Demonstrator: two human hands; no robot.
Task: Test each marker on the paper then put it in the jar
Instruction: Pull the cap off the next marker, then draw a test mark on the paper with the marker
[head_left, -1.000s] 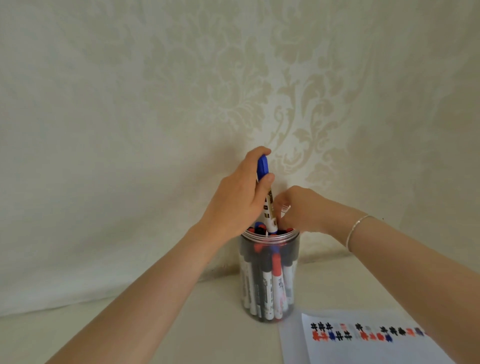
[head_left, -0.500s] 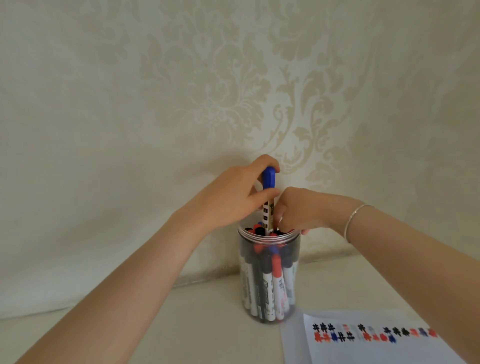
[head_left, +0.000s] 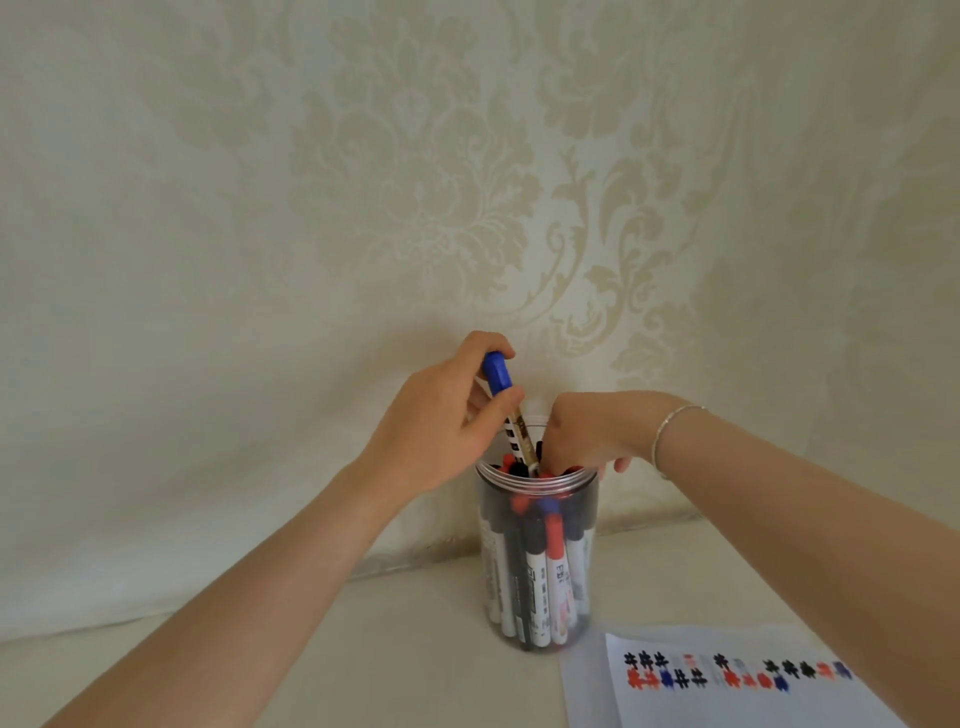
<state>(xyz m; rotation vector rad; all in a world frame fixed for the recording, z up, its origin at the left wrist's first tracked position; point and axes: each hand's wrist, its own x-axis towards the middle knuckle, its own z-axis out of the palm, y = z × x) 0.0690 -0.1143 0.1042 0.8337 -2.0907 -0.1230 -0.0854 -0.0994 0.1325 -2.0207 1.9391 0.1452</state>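
Blue-capped, the marker (head_left: 511, 415) is pinched near its cap between the thumb and curled fingers (head_left: 511, 401) of the left hand (head_left: 441, 421), tilted, its lower end down among the markers standing in the clear jar (head_left: 537, 561). The right hand (head_left: 587, 428) reaches into the jar's mouth, fingertips hidden among the caps, so whether they grip anything cannot be told; a bracelet (head_left: 670, 428) circles its wrist. The paper (head_left: 727, 686), with black, red and blue test marks, lies near the jar, to its right.
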